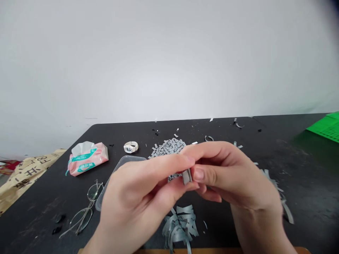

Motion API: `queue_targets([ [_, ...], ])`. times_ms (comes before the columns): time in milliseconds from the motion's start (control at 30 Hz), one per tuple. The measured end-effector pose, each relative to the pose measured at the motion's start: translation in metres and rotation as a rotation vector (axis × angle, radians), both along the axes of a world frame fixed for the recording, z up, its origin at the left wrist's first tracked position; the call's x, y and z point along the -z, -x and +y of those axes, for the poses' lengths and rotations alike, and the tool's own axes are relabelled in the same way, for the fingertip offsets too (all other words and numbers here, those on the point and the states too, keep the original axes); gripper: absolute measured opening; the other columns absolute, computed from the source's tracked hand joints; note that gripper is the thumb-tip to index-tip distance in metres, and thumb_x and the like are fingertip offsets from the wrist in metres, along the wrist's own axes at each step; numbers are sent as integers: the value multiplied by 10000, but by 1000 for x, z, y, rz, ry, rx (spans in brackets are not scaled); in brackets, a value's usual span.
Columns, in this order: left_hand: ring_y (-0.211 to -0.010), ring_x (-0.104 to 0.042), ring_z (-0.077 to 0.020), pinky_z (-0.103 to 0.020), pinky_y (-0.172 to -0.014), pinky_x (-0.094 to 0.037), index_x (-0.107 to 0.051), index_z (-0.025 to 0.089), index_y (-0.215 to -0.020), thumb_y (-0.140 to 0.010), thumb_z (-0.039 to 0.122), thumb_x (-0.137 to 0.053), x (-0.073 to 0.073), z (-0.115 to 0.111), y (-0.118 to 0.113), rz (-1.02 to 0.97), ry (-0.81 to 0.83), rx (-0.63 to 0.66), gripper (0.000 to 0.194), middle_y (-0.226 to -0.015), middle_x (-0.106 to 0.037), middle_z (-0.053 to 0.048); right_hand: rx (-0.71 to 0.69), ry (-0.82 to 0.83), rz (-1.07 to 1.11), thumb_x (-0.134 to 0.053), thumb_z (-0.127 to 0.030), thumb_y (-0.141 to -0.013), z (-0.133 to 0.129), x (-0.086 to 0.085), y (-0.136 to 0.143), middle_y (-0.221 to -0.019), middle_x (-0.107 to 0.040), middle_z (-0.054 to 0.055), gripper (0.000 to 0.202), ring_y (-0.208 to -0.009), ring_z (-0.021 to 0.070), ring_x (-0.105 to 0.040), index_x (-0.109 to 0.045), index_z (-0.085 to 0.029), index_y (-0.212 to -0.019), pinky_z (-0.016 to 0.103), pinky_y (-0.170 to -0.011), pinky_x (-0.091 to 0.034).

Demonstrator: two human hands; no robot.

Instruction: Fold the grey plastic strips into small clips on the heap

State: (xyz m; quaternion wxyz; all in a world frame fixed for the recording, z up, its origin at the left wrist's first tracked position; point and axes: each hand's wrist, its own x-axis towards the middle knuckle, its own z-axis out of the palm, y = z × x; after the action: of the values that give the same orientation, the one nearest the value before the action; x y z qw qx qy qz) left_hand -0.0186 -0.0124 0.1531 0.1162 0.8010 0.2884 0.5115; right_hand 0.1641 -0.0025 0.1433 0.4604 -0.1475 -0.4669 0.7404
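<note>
A small grey rectangular piece [187,176] is pinched between both hands in the middle of the view. My left hand [143,190] is closed, its thumb and index finger around the piece. My right hand [225,173] is closed too, thumb and fingertips pressed to the piece's right side. Just behind the hands lies a heap of small grey pieces [169,147], partly covered by the fingers. Below them is a pile of curled grey strips [181,225]. A clear plastic tray [127,159] is mostly hidden behind my left hand.
On the left of the black table [212,218] are a tissue pack [88,158], a white watch [130,147] and eyeglasses [86,210]. Loose grey strips [287,211] lie to the right. A green perforated object [327,127] sits at the right edge, and a white wall [169,63] stands behind.
</note>
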Motion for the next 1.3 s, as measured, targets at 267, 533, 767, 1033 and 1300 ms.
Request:
queue_targets([
  [267,-392,-470,-50,-137,-385,-427,-734,298,-1081,-895,237,-725,-2,0,2,54,11,-40,196,-509,-550,103,74,-71,-36,-808,-188,-818,-1,0,1,-659,-626,-11,72,-524,54,-498,-774,-166,-878,125,-406,-374],
  [533,-388,-478,-58,-164,-393,-456,-715,314,-1135,-925,260,-705,1,-4,4,41,23,-38,217,-542,-581,97,54,-104,1,-738,-241,-892,-1,5,4,-641,-620,-19,89,-466,38,-460,-746,-154,-910,125,-396,-383],
  [767,-484,-618,-110,-229,-492,-530,-720,401,-1206,-900,120,-652,7,-15,-1,76,-97,-209,421,-608,-676,87,62,-90,81,-742,-156,-870,3,7,5,-633,-670,-13,43,-437,41,-529,-780,-173,-863,116,-375,-409],
  [1033,-429,-547,-61,-179,-465,-519,-727,359,-1181,-924,259,-703,3,-10,-5,12,39,-121,277,-666,-731,99,103,-37,113,-781,-108,-820,1,3,8,-626,-732,-10,91,-502,84,-671,-786,-195,-844,112,-390,-476],
  [1300,-478,-553,-56,-152,-468,-518,-774,365,-1096,-886,175,-735,11,-4,-5,-158,130,-98,286,-566,-601,96,175,-93,125,-754,-120,-857,3,8,11,-685,-753,2,62,-612,119,-743,-762,-182,-849,121,-418,-528],
])
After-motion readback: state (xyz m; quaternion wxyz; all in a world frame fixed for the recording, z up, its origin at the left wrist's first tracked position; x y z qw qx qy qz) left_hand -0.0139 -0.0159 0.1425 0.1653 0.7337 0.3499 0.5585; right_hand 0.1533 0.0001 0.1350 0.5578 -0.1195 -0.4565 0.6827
